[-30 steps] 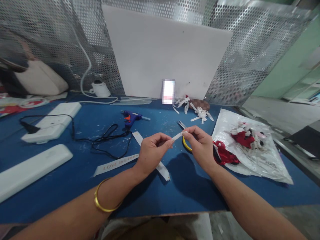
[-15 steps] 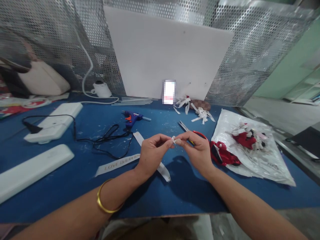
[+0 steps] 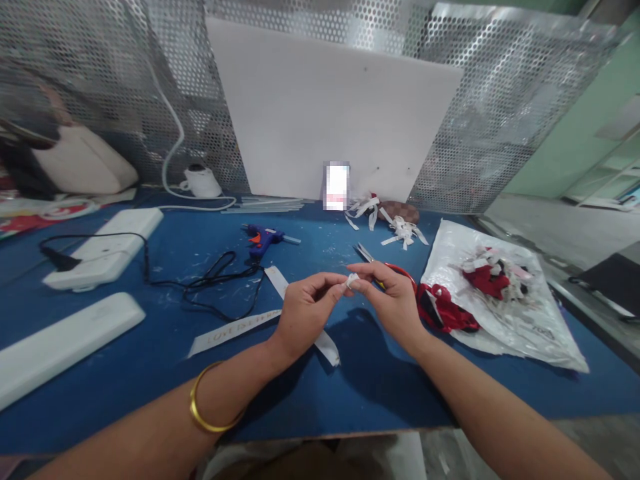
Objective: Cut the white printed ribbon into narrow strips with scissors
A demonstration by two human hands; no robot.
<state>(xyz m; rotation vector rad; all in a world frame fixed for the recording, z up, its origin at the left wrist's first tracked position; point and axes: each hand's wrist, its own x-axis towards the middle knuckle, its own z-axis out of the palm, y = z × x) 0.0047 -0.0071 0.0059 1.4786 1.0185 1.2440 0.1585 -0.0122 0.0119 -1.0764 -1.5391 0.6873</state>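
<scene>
Between the fingertips of both hands is a small, bunched white piece of ribbon (image 3: 352, 280). My left hand (image 3: 309, 308) pinches it from the left, and my right hand (image 3: 391, 298) pinches it from the right. Under my left hand lie crossed strips of white ribbon (image 3: 235, 331), one printed with lettering; the crossing is hidden by the hand. Just behind my right hand rest scissors (image 3: 365, 253) with open blades and red and yellow handles, partly covered by the fingers. Beside that hand is a bundle of red ribbon (image 3: 445, 310).
A blue glue gun (image 3: 265, 239) with a black cord (image 3: 213, 280) lies at centre left. White power strips (image 3: 107, 247) sit farther left. A lit phone (image 3: 337, 185) leans on a white board (image 3: 335, 107). At right, a white plastic bag (image 3: 450, 250) carries ribbon pieces (image 3: 493, 277).
Both hands stay at nearly the same place, still pinching the white ribbon piece. The fingers have shifted slightly, and more of the bunched ribbon shows between them.
</scene>
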